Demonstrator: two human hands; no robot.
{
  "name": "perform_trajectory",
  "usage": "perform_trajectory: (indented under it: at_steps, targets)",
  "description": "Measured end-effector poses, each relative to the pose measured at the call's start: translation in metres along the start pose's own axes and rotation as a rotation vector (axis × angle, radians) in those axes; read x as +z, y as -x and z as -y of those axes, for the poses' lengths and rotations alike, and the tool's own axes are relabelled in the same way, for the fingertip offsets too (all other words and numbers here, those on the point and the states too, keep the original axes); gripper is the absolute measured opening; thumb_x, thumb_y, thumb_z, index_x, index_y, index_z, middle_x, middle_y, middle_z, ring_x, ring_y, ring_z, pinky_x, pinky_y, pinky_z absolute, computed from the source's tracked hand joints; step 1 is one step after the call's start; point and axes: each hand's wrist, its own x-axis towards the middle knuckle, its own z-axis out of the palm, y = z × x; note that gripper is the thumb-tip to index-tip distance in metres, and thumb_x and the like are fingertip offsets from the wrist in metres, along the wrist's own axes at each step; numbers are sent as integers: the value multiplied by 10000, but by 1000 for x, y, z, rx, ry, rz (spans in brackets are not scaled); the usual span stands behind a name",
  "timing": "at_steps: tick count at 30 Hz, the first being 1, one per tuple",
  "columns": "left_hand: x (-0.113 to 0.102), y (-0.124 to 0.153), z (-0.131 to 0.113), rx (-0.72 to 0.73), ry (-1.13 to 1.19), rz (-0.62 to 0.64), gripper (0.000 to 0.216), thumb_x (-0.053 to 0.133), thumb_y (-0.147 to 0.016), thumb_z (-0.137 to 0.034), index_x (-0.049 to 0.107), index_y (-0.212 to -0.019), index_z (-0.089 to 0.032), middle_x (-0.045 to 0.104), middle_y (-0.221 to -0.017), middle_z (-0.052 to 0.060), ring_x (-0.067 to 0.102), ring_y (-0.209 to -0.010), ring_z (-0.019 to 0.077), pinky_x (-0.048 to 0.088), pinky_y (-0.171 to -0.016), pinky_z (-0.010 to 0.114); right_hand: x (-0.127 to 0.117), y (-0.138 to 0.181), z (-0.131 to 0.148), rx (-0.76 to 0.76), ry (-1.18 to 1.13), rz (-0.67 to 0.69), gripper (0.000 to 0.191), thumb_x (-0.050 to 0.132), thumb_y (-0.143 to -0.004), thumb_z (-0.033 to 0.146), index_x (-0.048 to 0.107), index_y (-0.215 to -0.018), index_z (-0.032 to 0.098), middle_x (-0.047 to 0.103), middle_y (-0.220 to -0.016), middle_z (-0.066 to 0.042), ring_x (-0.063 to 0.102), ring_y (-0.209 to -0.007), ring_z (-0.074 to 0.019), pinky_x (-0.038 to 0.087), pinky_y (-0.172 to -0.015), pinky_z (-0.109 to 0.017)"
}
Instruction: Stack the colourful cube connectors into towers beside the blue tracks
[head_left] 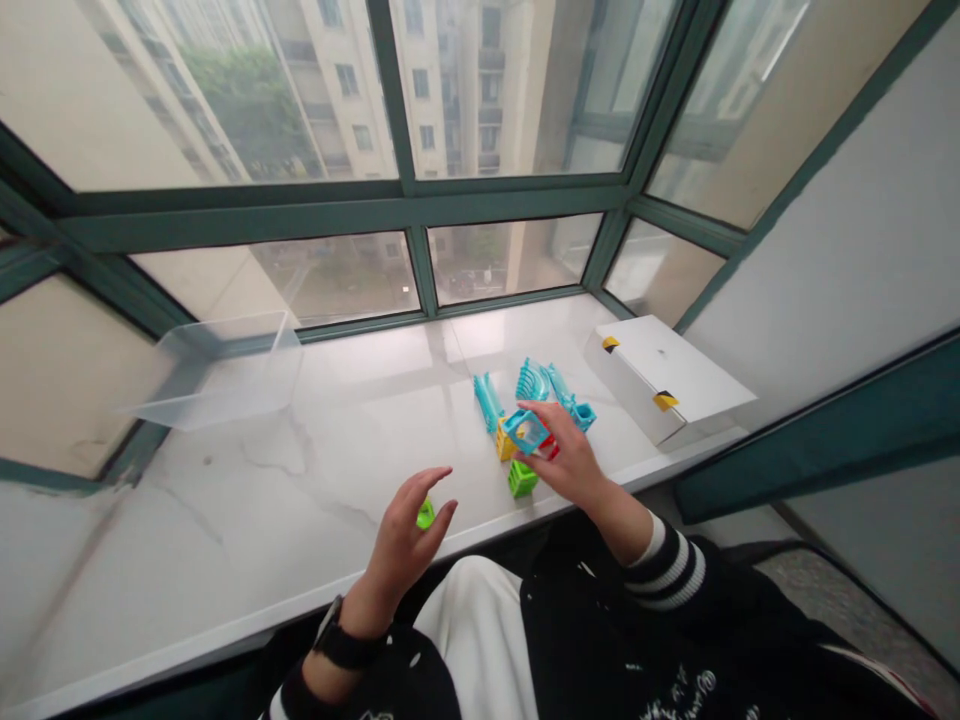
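Observation:
My right hand grips a light-blue hollow plastic block between thumb and fingers, above a group of toy pieces. Under and behind it are a yellow block, a green block and a red piece partly hidden by my fingers. My left hand is open, thumb and fingers apart, over the near edge of the sill. A small green piece shows between its thumb and fingers, partly covered; whether the hand touches it I cannot tell.
Blue track pieces lie behind my right hand: a straight one, a curved one and a piece with a cup end. A clear plastic bin stands at left, a white box at right. Windows border the white sill.

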Motion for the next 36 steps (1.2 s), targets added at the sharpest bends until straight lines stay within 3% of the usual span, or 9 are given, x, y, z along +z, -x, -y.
perform_trajectory:
  at_steps: [6,11,17,22,30,36]
  targets:
    - [3,2,9,-56,18,31,325,639,-1001,-329,664,-1320,-274,735,-1298,94,704,-1214,257,585,-1066,440,-68,10,-62,216,188,-180,642,808,-880,526,611,-1432,263,686,-1377,-120,641,-1251,-325,503,-1120,-525]
    - [8,2,12,-63,35,48,331,630,-1006,-331,664,-1330,-270,734,-1305,103,703,-1219,264,576,-1083,467,-90,31,-121,343,278,-233,685,787,-864,608,637,-1424,242,708,-1362,-133,647,-1250,-334,477,-1142,-536]
    - [10,5,16,-78,24,52,328,620,-1011,-345,667,-1326,-262,742,-1297,110,709,-1212,265,581,-1077,466,-75,47,-178,521,218,-160,746,789,-802,644,670,-1399,211,710,-1372,-150,672,-1199,-340,534,-1075,-529]
    - [7,7,17,-108,20,47,314,611,-1020,-344,661,-1320,-268,743,-1291,100,704,-1212,247,572,-1083,454,-57,55,-209,587,160,-129,751,796,-775,623,677,-1388,205,708,-1378,-151,675,-1196,-337,548,-1058,-523]
    - [6,9,16,-157,50,49,307,602,-1021,-352,670,-1307,-263,740,-1299,95,700,-1225,249,566,-1088,463,-40,62,-231,608,96,-109,770,802,-751,596,624,-1386,199,687,-1381,-161,685,-1164,-325,575,-995,-505]
    - [8,11,22,-176,66,64,322,603,-1022,-349,656,-1330,-276,730,-1317,96,687,-1252,253,549,-1112,483,-36,65,-237,679,81,-42,715,823,-701,594,645,-1260,186,747,-1175,-140,712,-970,-290,609,-801,-439]
